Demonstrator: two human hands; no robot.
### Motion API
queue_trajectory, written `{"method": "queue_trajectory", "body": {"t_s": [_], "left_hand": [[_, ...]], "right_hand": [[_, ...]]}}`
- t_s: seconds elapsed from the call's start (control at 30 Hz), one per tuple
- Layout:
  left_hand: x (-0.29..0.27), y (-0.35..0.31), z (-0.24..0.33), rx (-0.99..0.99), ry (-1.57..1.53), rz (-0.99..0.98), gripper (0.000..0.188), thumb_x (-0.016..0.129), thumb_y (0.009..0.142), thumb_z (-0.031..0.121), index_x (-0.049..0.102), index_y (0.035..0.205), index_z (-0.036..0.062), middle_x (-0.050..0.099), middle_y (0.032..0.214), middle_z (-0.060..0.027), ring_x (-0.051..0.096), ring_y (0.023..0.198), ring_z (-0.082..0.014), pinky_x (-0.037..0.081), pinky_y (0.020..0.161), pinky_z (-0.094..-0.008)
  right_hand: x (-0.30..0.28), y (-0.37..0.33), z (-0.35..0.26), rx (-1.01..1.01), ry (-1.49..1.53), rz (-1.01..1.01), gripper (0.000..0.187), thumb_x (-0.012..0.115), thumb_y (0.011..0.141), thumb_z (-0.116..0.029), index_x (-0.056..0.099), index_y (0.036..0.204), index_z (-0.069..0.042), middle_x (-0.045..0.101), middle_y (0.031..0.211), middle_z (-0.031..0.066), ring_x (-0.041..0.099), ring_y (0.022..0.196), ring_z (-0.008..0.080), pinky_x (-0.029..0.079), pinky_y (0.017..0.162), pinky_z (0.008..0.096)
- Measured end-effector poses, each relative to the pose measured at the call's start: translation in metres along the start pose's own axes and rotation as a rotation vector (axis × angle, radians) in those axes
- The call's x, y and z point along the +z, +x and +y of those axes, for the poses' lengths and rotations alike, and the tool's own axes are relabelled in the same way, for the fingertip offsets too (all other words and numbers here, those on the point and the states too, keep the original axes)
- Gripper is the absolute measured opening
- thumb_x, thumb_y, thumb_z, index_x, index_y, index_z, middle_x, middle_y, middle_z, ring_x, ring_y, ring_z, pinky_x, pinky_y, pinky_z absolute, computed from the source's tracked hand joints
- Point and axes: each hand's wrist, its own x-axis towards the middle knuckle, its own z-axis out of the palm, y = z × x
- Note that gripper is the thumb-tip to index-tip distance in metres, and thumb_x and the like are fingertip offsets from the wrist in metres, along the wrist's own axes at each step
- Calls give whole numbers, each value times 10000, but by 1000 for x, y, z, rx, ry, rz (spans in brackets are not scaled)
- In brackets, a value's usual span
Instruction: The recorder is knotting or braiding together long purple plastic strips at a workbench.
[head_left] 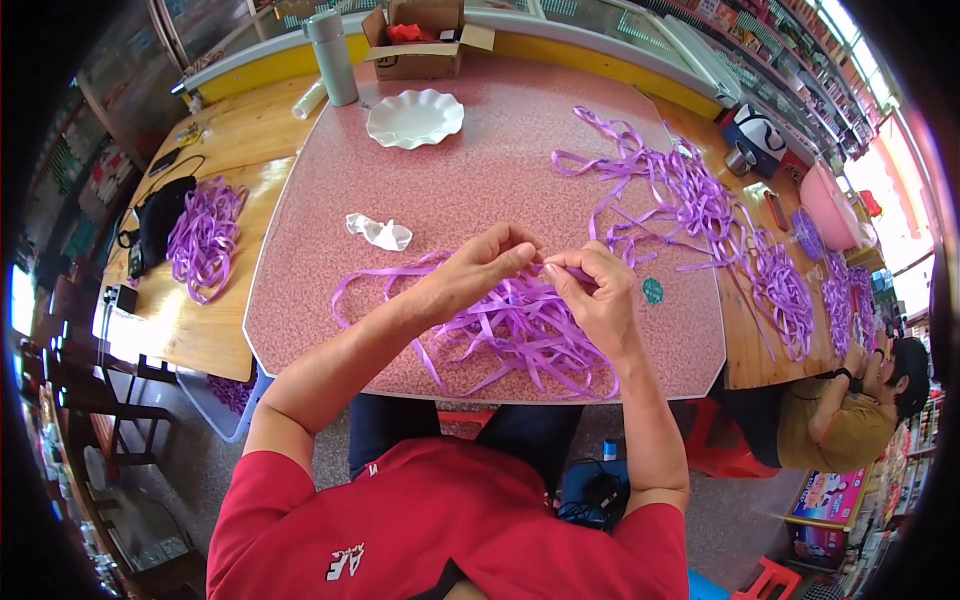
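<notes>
Above a loose heap of purple ribbon (530, 345) on the pink speckled table (310, 230), my two hands nearly meet. My left hand (492, 268) pinches ribbon between thumb and fingers. Beside it, my right hand (603, 292) is also closed, thumb against forefinger, on a strand that shows by its fingers. The exact bit between the fingertips is too small to make out. Loops of the heap trail leftward under my left forearm and down to the table's near edge. A crumpled white tissue (380, 232) lies left of my left hand.
Another purple tangle (690, 190) spreads at the right, and a bundle (207, 235) lies on the left wooden table. Farther back stand a white scalloped plate (415, 120), a green bottle (331, 60) and a cardboard box (420, 62). A co-worker (860, 420) sits at the right.
</notes>
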Motion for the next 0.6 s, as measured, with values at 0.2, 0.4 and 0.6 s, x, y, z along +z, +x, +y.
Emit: {"method": "queue_trajectory", "body": {"t_s": [0.2, 0.4, 0.6], "left_hand": [[-10, 6, -11, 3, 210, -165, 349, 504, 1047, 355, 588, 1090, 20, 617, 965, -7, 551, 943, -84, 452, 845, -261], [-8, -1, -14, -33, 128, -131, 286, 537, 1036, 314, 585, 1047, 32, 623, 984, -18, 555, 931, -94, 453, 859, -278], [-9, -17, -9, -63, -151, -194, 205, 601, 1003, 259, 592, 1009, 54, 629, 992, -33, 580, 951, -113, 458, 882, -281]], "right_hand": [[2, -1, 2, -32, -53, 11, 68, 724, 860, -34, 720, 927, -23, 630, 804, 50, 596, 675, 128, 458, 579, 263], [-5, -7, 10, 34, 65, -61, 103, 713, 877, -42, 725, 977, -21, 635, 815, 18, 582, 681, 97, 454, 590, 237], [-15, -4, 3, 432, 583, -114, 86, 723, 894, -75, 714, 969, -33, 619, 762, -34, 502, 614, 23, 381, 544, 162]]}}
